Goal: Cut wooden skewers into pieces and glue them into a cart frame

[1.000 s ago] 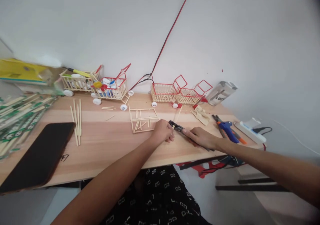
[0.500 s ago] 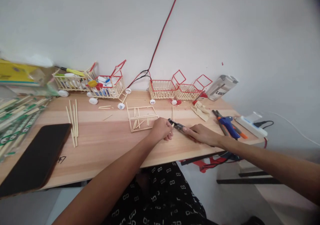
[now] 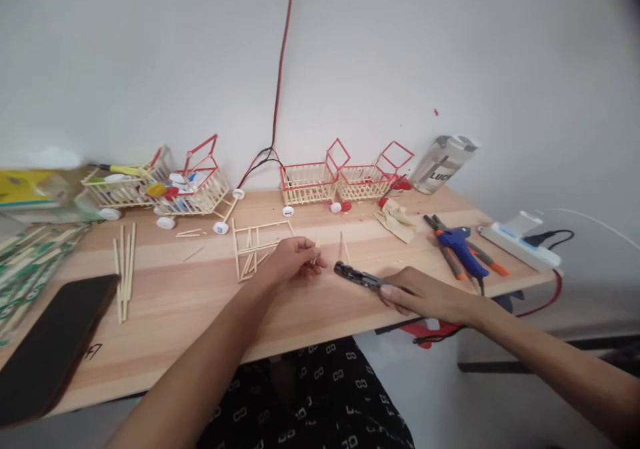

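Note:
My left hand [image 3: 299,257] pinches a short wooden stick [image 3: 316,253] between thumb and fingers, just above the table. Beside it on the left lies a flat rectangular frame [image 3: 237,252] of thin sticks, with several short pieces inside; my hand and wrist hide part of its right side. My right hand [image 3: 417,291] is wrapped round the handles of dark metal pliers [image 3: 361,277], whose head points left toward my left hand, apart from the stick. A longer stick [image 3: 345,246] lies on the table behind the pliers.
Small stick carts [image 3: 309,182] with red trim stand along the wall. Long sticks [image 3: 127,272] and a black phone [image 3: 55,342] lie left. On the right are a blue glue gun [image 3: 461,252], orange-handled pliers [image 3: 493,260], a power strip [image 3: 520,244] and crumpled brown paper [image 3: 397,221].
My left hand has drawn away leftward with the short stick, and the pliers no longer meet it. My right hand has shifted slightly down and right. The whole view has turned a little.

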A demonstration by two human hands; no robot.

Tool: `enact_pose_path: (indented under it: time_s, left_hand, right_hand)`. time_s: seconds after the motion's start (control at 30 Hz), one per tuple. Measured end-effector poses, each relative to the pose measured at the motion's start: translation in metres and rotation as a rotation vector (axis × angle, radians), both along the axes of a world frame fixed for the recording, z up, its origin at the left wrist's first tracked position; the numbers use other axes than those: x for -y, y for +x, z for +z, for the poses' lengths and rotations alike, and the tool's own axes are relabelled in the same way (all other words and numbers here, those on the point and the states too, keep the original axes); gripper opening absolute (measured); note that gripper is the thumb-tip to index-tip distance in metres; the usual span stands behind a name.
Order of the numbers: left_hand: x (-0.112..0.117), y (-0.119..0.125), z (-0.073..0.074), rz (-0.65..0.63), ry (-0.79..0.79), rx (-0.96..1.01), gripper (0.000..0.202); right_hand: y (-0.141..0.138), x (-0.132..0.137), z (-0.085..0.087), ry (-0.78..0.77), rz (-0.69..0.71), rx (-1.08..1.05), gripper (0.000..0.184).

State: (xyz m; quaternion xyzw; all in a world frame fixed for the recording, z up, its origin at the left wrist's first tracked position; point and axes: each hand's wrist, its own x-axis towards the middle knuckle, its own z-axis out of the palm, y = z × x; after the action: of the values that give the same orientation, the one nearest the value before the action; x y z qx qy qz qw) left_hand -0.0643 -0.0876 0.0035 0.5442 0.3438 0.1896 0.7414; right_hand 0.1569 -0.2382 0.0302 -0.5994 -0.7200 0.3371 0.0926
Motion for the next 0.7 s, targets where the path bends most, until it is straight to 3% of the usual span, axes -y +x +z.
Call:
enact_pose_path:
  time_s: [0.1,0.33,0.57,0.7]
  left_hand:
    - [-0.001,0.006,0.002,-0.034,-0.092,0.008,0.018]
    - [-0.005,0.026,0.006,-0.334,-0.247,0.006,0.033]
    - [0.001,0.027,0.006,-0.477,-0.301,0.095,0.035]
    - [-0.002,0.024,0.007,-0.486,-0.266,0.08,0.036]
  right_hand:
    - [-0.001,0.0,-0.001,0.084,0.074,0.13,0.052]
    - [-0.003,0.001,0.0,0.143,0.16,0.28,0.051]
    - [-0.008,0.001,0.003,0.137,0.162,0.369,0.058]
    - [-0.015,-0.004,0.01,0.109,0.152,0.318,0.055]
